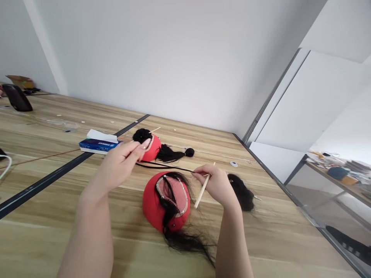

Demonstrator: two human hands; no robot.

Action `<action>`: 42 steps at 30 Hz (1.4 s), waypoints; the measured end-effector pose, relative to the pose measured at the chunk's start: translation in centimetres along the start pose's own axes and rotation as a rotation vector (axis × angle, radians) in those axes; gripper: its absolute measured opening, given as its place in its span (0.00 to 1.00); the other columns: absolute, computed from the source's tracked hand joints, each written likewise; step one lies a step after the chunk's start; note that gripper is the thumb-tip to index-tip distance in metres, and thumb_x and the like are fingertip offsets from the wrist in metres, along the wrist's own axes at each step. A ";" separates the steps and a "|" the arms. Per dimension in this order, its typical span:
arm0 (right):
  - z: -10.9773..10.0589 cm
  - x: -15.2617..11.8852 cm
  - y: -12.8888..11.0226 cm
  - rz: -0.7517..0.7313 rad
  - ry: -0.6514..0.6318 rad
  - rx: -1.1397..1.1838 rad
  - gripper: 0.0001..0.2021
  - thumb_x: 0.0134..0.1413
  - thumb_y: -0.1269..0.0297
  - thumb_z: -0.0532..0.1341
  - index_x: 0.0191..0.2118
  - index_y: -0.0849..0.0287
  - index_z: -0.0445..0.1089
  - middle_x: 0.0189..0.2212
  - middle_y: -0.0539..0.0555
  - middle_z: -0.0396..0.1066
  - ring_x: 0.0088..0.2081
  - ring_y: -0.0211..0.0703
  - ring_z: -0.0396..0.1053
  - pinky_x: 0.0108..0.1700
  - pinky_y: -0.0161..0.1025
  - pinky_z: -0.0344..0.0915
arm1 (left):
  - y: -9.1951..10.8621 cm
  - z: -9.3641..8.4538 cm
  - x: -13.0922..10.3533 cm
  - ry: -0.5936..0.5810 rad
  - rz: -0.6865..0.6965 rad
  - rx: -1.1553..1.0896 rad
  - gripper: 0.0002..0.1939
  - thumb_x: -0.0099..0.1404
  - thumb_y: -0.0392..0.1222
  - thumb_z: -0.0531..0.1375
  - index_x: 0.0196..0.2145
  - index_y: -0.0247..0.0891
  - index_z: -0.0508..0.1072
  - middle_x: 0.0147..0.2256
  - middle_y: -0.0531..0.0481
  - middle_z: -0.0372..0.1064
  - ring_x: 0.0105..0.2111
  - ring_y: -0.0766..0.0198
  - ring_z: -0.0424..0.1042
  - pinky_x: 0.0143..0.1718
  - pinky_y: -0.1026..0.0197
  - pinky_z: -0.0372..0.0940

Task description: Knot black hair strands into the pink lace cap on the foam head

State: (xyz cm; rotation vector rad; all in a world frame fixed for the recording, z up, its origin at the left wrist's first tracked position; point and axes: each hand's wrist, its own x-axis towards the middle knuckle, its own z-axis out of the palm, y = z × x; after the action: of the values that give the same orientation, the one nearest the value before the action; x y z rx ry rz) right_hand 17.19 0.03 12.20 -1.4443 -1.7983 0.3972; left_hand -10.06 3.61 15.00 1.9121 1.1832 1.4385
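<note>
My left hand [123, 160] is closed, its thumb and fingers pinching a strand of black hair [162, 166]. The strand stretches in two dark lines across to my right hand [216, 183]. That hand is closed around a pale wooden stick [201, 195], with its fingertips at the strand's far end. Just below the strand rests a red rounded block [150, 200]. A mesh piece [177, 187] with a light border is pinned on it, and loose black hair [185, 241] trails from it onto the table.
A second red block [155, 150] with black hair stands behind my left hand. Near it lie a tied hair bundle [171, 153] and a blue tissue box [98, 145]. A black hair bunch [242, 192] lies right of my right hand. A dark container [17, 97] stands far left.
</note>
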 end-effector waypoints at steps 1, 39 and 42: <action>-0.2 0.0 0.5 0.013 -0.013 -0.030 0.06 0.54 0.65 0.63 0.33 0.59 0.78 0.32 0.56 0.79 0.34 0.47 0.75 0.40 0.41 0.68 | -0.9 -0.9 0.3 0.039 0.018 0.188 0.18 0.66 0.48 0.57 0.20 0.38 0.64 0.22 0.54 0.60 0.26 0.64 0.58 0.30 0.61 0.52; 5.3 -6.3 0.6 0.289 -0.024 0.690 0.25 0.60 0.37 0.49 0.25 0.53 0.57 0.09 0.40 0.49 0.10 0.33 0.47 0.14 0.33 0.45 | -9.4 1.1 -2.9 0.215 -0.353 -0.920 0.26 0.62 0.45 0.59 0.20 0.37 0.43 0.19 0.59 0.42 0.18 0.73 0.48 0.28 0.66 0.63; 5.9 -6.6 0.5 0.263 -0.044 0.662 0.26 0.61 0.37 0.47 0.25 0.54 0.57 0.10 0.41 0.51 0.11 0.33 0.49 0.15 0.33 0.50 | -11.2 -0.8 -2.8 0.342 -0.415 -0.953 0.22 0.65 0.41 0.56 0.20 0.37 0.48 0.18 0.59 0.47 0.18 0.74 0.50 0.29 0.66 0.62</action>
State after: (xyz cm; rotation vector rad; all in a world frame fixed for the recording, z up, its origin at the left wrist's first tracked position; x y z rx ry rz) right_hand 13.53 -4.65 5.58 -1.1871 -1.3162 1.0529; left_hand -15.00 6.96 5.14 0.7548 0.7246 1.6808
